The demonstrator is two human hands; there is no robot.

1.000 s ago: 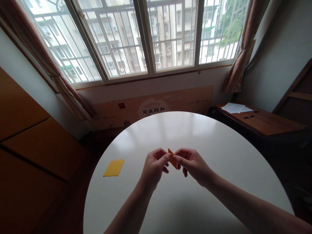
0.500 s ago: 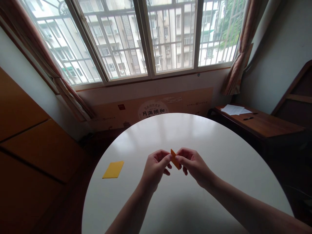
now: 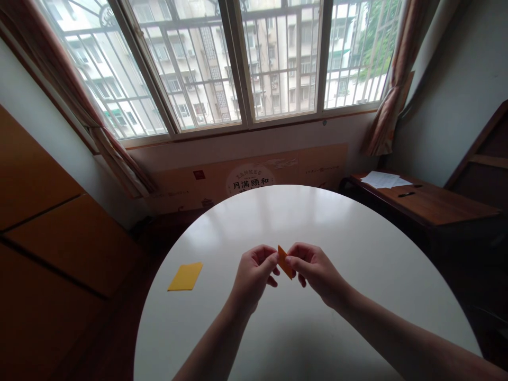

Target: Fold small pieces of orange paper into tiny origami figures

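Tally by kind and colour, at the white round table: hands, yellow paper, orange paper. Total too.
Left hand and right hand: 2
Yellow paper square, lying flat on the white round table: 1 (single sheet or stack, cannot tell)
Orange paper piece, held between both hands: 1
Total: 4

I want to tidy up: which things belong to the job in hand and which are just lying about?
In the job:
orange piece, held between left hand and right hand
yellow square, probably, untouched on white table

Just lying about, apparently:
white papers on brown side table
dark object beside them
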